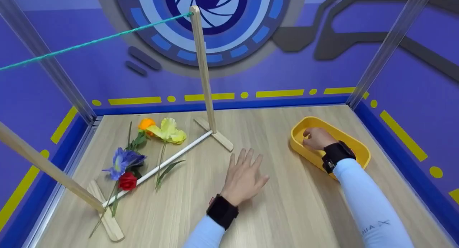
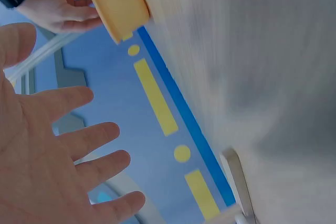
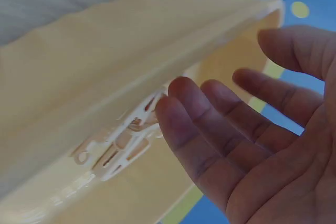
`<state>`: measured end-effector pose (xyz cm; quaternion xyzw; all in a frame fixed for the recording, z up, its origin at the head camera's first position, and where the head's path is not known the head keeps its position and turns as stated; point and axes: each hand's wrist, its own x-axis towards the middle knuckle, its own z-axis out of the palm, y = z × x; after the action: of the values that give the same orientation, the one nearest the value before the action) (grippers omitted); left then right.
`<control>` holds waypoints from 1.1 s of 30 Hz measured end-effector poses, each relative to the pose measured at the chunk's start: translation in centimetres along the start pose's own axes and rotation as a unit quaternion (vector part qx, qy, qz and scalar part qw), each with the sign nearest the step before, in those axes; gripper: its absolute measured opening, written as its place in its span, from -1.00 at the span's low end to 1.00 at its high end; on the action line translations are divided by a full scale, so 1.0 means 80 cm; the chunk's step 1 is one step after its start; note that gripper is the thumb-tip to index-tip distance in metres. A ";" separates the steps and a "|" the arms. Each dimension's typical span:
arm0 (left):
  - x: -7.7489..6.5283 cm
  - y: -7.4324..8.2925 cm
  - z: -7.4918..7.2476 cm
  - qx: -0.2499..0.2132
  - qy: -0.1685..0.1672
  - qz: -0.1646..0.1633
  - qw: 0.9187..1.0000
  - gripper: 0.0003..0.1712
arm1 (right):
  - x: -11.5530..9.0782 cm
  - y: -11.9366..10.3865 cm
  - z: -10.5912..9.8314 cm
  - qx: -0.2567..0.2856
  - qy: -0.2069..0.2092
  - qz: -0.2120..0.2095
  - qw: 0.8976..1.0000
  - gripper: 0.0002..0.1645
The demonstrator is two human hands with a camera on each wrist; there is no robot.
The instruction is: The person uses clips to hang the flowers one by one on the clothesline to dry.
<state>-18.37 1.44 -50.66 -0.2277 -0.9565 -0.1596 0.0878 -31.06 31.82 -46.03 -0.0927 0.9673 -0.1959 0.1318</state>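
My right hand [image 1: 318, 138] reaches into a yellow oblong box [image 1: 304, 151] on the right of the table. In the right wrist view its fingers are slightly bent and spread, with nothing pinched. White plastic clothespins [image 3: 126, 142] lie inside the box by the fingertips; whether they touch is unclear. My left hand [image 1: 242, 176] hovers over the table's middle, fingers spread and holding nothing. Left of it stands a wooden frame with an upright post [image 1: 203, 68], a white bar [image 1: 172, 158] along its base and a green string [image 1: 107, 37] tied at the top.
Artificial flowers lie around the white bar: a red rose [image 1: 127, 181], a blue flower [image 1: 122, 163], a yellow flower [image 1: 168, 130] and an orange one [image 1: 146, 124]. A second wooden post [image 1: 50, 169] rises at the left. Purple printed walls [image 1: 251, 79] enclose the table.
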 end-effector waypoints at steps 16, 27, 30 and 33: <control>0.008 0.022 0.021 0.029 -0.016 0.022 0.999 -0.26 | 0.023 0.013 0.008 -0.011 -0.113 0.038 0.993 -0.49; 0.006 0.019 0.020 0.033 -0.016 0.024 0.999 -0.25 | 0.025 0.020 0.006 0.003 -0.087 0.042 0.995 -0.73; 0.005 0.017 0.020 0.030 -0.014 0.024 0.999 -0.25 | 0.026 0.024 0.006 0.002 -0.076 0.044 0.996 -0.73; 0.003 0.015 0.020 0.027 -0.009 0.026 0.999 -0.26 | 0.027 0.027 0.005 0.003 -0.066 0.035 0.997 -0.72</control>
<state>-18.19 3.08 -51.80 -0.2510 -0.9552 -0.1290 0.0894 -33.25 33.13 -47.77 -0.0709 0.9586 -0.1875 0.2024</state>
